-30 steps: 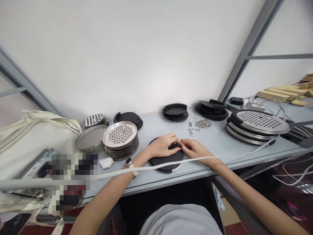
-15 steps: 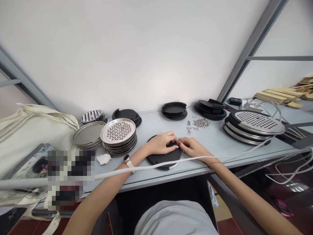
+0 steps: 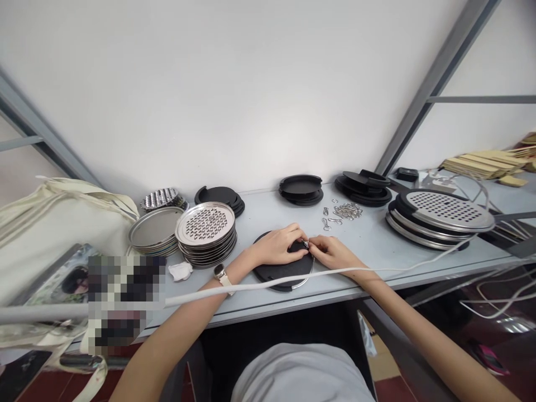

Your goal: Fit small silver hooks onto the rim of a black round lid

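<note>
A black round disc with a metal rim lies flat near the table's front edge. Across it rests my left hand, its thumb and fingers closed at the right side of the disc. My right hand pinches a small shiny metal clip at that same edge, close to my left fingertips. The fingers partly hide the clip. Just beyond my hands lies a loose pile of metal clips, with a few scattered beside it.
Metal grater discs and plain metal discs are stacked at left. Black discs stand along the wall. Covered grater discs are piled at right. A white cable crosses in front of my forearms. A cloth bag is far left.
The whole view has shifted slightly. Both hands stay at the disc's right edge, and the small metal clip shows a little more between the fingertips.
</note>
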`<state>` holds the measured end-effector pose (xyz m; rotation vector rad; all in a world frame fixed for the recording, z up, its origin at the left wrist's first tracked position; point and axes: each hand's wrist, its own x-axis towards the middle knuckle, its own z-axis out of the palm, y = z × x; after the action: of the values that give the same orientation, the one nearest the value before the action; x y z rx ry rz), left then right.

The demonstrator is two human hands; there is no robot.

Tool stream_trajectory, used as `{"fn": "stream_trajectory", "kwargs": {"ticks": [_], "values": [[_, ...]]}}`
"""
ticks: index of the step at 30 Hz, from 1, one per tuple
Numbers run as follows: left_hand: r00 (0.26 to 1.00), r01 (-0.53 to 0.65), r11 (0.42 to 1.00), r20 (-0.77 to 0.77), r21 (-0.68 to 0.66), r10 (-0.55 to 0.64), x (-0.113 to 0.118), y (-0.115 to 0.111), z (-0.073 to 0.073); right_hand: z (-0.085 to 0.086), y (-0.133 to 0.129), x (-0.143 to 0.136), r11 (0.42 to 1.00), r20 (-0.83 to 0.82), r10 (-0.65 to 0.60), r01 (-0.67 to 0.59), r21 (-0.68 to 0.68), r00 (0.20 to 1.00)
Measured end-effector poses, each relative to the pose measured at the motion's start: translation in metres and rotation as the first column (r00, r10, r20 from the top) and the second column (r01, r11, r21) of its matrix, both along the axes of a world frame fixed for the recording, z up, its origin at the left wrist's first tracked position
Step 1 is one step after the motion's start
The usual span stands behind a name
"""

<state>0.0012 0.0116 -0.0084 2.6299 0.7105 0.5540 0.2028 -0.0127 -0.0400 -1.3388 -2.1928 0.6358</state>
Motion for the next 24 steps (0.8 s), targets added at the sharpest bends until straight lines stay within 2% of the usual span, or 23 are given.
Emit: {"fn": "stream_trajectory", "kwargs": {"ticks": [17, 24], "values": [[0.997, 0.06, 0.998, 0.047, -0.022, -0.059, -0.0008, 0.0005, 0.0006, -0.0028, 0.001, 0.0009, 1.0, 0.0, 0.007, -0.007, 0.0, 1.0], [0.995, 0.068, 0.996, 0.074, -0.05, -0.065, -0.0012, 0.0014, 0.0006, -0.0025, 0.0024, 0.0041, 0.995, -0.089, 0.059, -0.067, -0.08, 0.994]]}}
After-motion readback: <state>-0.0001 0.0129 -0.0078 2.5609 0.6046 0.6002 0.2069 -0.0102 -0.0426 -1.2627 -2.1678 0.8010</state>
